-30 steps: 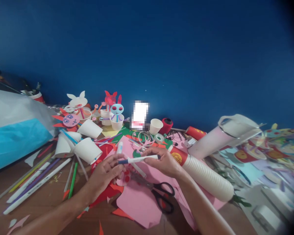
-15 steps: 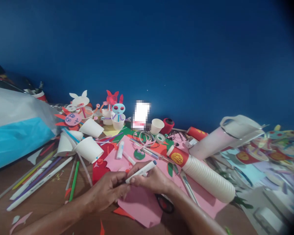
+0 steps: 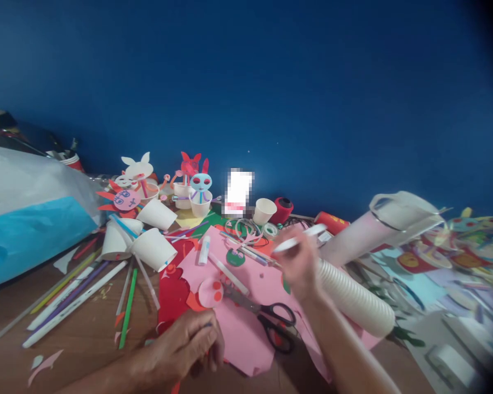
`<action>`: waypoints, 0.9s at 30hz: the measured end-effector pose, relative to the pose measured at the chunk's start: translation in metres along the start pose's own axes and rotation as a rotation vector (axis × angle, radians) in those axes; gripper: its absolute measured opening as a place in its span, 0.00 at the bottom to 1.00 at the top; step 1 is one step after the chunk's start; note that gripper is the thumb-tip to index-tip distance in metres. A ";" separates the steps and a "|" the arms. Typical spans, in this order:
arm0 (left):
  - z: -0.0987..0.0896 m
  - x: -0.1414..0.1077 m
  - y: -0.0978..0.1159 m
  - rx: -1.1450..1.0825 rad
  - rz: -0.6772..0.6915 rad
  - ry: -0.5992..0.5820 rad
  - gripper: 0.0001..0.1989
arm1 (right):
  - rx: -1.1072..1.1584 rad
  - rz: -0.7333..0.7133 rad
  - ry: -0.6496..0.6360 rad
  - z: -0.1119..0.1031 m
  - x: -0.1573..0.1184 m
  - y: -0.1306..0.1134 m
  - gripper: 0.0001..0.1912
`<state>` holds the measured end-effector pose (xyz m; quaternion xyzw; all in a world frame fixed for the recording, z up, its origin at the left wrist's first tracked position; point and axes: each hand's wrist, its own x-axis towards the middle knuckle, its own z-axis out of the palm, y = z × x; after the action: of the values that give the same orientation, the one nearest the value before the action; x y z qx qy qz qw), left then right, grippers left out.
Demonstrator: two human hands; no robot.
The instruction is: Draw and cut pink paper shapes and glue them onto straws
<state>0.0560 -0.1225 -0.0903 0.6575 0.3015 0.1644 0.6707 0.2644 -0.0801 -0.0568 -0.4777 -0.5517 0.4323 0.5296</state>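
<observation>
My right hand, smeared by motion, is raised over the right side of the pink paper with its fingers closed round a white marker. Near the front, my left hand is curled, and a small dark blue spot shows at its fingers; what it holds, I cannot make out. Between the hands lie black-handled scissors, blades pointing left. A pink paper disc with red dots rests by the blade tips. A glue stick is farther back on the paper.
White paper cups and several markers and straws lie at left, near a blue-and-white bag. Paper animal figures stand in cups behind. A long cup stack and a white tumbler lie at right.
The hands have parted. My right hand has moved up and right with the marker; my left has come down toward me. The scissors and the dotted disc are now uncovered.
</observation>
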 end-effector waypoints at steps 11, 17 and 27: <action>0.020 0.001 -0.025 0.944 0.500 0.300 0.07 | 0.390 -0.034 0.166 0.000 0.020 0.029 0.14; 0.011 0.001 -0.031 1.139 0.360 0.421 0.09 | -0.102 -0.078 0.068 -0.003 0.012 0.035 0.09; 0.004 0.009 -0.032 1.312 0.369 0.399 0.09 | -1.086 -0.182 -0.354 -0.004 -0.007 0.040 0.17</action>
<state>0.0594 -0.1232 -0.1238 0.9234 0.3393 0.1771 0.0294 0.2712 -0.0802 -0.0968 -0.5521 -0.8135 0.1132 0.1432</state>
